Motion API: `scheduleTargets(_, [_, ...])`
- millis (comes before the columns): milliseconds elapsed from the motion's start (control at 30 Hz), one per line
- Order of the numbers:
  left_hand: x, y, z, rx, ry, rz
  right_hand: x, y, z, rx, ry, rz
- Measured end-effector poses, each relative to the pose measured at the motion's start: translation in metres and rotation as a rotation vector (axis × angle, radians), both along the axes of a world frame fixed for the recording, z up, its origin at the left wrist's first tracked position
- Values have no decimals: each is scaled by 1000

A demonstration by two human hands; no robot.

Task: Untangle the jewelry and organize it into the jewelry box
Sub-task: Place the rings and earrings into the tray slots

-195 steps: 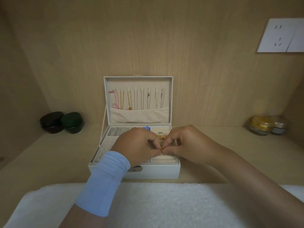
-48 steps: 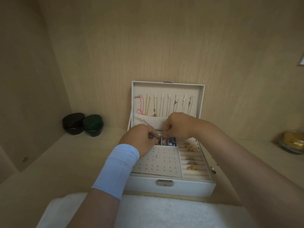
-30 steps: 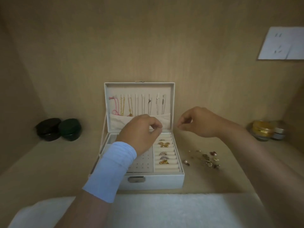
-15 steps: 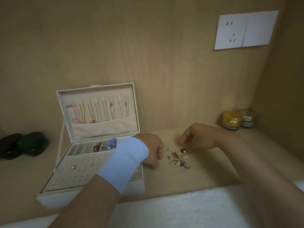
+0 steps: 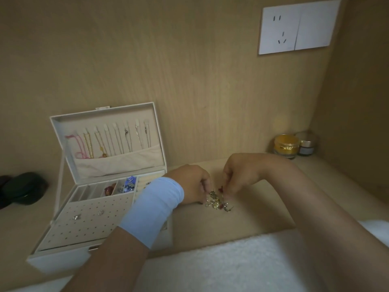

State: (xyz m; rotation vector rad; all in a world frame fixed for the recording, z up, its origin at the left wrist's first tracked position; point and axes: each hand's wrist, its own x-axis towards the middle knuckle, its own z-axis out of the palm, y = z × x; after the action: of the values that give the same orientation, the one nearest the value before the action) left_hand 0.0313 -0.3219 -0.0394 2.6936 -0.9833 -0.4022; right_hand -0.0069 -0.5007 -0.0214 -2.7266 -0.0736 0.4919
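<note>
Sorting step: teasing one piece from the pile point(image 5: 217, 202).
Left hand point(image 5: 190, 184): fingers curled on the pile's left edge; grip unclear.
Right hand point(image 5: 242, 175): pinching a red piece point(image 5: 220, 189) at the pile's top.
Pile: on the bench point(image 5: 231, 224), just right of the box point(image 5: 63, 256).
Box: open.
Risk: hooks probably snagged; a quick pull could drag neighbours and scatter them.

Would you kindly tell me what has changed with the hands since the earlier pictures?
The left hand and right hand left the open white jewelry box and moved right to the tangled pile of gold and red jewelry, now pinching at its pieces. The box stayed open, necklaces hanging in its lid.
</note>
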Motion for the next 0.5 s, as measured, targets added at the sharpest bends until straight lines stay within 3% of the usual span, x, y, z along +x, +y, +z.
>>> scheduleTargets(133, [-7, 0, -1, -96, 16, 14, -2, 10, -4, -127, 80, 24])
scheduleTargets(267, [-10, 4, -3, -151, 38, 41, -4, 15, -7, -73, 96, 45])
scheduleTargets(500, [-13, 12, -3, -423, 176, 125, -8, 7, 7, 68, -97, 6])
